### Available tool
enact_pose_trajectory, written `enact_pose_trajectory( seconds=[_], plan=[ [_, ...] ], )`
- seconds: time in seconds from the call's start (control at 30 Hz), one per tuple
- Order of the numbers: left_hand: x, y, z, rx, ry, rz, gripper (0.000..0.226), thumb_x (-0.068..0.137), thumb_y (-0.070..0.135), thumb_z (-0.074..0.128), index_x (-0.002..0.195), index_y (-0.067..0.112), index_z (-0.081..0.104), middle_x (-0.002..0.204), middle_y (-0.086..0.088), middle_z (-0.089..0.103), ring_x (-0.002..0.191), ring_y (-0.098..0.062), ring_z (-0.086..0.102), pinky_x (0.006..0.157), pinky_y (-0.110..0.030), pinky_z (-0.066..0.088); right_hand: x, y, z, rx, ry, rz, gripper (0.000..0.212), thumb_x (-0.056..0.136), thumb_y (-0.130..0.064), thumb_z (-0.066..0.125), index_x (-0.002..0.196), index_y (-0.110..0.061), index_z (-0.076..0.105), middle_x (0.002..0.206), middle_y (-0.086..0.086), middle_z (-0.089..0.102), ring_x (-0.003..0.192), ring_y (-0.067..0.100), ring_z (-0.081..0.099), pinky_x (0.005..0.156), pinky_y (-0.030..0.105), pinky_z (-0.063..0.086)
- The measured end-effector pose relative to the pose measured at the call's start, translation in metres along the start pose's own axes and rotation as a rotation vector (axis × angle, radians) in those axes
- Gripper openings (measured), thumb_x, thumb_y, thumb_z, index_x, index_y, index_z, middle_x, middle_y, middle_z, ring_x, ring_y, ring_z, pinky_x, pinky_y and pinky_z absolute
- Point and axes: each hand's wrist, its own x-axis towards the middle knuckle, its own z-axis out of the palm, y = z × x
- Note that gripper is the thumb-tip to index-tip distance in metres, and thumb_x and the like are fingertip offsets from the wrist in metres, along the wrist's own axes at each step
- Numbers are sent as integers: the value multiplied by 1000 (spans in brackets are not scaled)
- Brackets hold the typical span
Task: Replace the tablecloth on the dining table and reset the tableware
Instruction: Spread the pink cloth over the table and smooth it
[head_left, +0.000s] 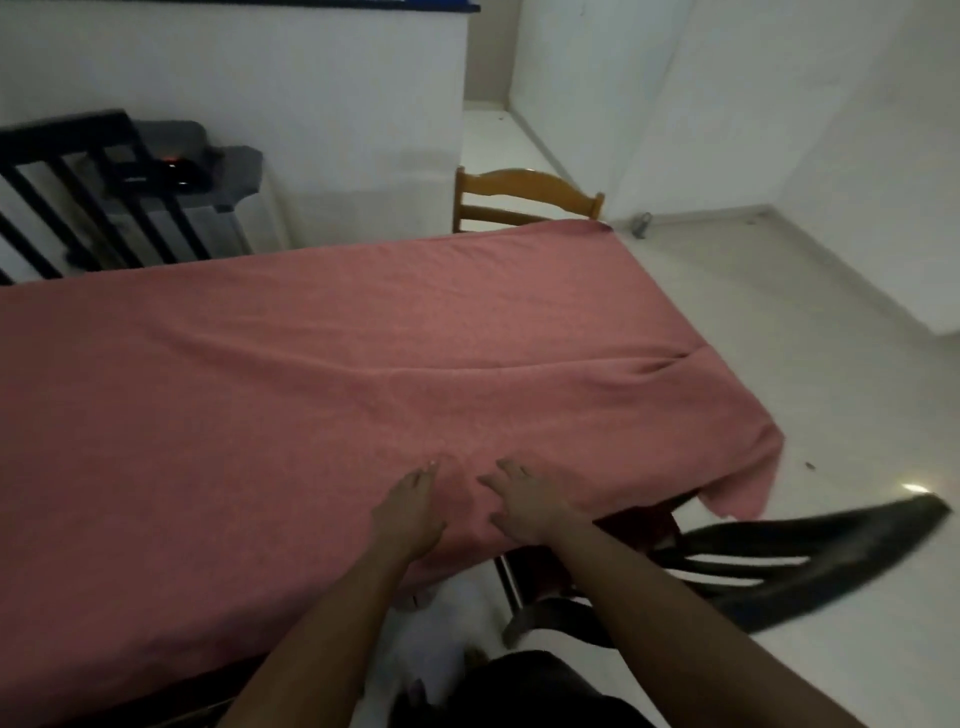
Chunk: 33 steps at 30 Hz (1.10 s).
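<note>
A pink tablecloth (322, 364) covers the whole dining table, with a long diagonal fold running toward the right edge and a corner hanging off at the near right. My left hand (408, 512) lies flat on the cloth near the table's front edge, fingers straight. My right hand (530, 501) rests palm down just beside it, fingers spread on the cloth. No tableware shows on the table.
A light wooden chair (524, 200) stands at the table's far end. A black chair (769, 561) sits at the near right, close to my right arm. A black slatted chair back (88, 197) and a grey unit (208, 171) stand against the white wall at left. Pale floor tiles (779, 338) stretch to the right.
</note>
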Motion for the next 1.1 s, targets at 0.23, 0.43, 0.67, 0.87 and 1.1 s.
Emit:
enact_pose_trajectory(
  seconds=[0.23, 0.43, 0.67, 0.87, 1.1],
  plan=[
    [12, 89, 2, -40, 25, 172, 89, 83, 46, 56, 157, 14, 19, 156, -12, 31, 138, -31, 41, 112, -38, 36, -55, 58, -53, 163, 12, 140, 52, 96, -37, 61, 141, -13, 52, 142, 14, 53, 130, 32, 51, 105, 37, 42],
    [33, 231, 21, 26, 84, 312, 85, 93, 34, 64, 158, 14, 13, 158, -11, 28, 142, -27, 35, 111, -33, 33, -132, 167, -110, 272, 167, 93, 42, 95, -33, 63, 132, -12, 61, 132, 10, 61, 121, 28, 57, 96, 31, 42],
    [32, 412, 78, -231, 19, 221, 89, 85, 28, 77, 155, 9, 25, 151, -18, 39, 132, -29, 48, 110, -39, 40, -226, 332, -130, 324, 270, 26, 46, 94, -38, 65, 137, -23, 58, 121, 1, 67, 110, 20, 63, 95, 33, 50],
    [55, 479, 98, -239, 63, 81, 83, 87, 27, 76, 153, 9, 29, 147, -17, 45, 130, -30, 49, 104, -32, 39, -235, 415, -131, 317, 226, -19, 50, 92, -43, 65, 137, -25, 57, 130, 1, 62, 116, 19, 59, 99, 36, 48],
    [143, 522, 122, -162, -28, 4, 91, 91, 30, 70, 156, 3, 12, 162, -16, 18, 148, -27, 25, 115, -28, 20, -174, 504, -155, 244, 185, -131, 45, 93, -33, 67, 134, -16, 61, 132, 6, 62, 121, 22, 57, 99, 29, 44]
  ],
)
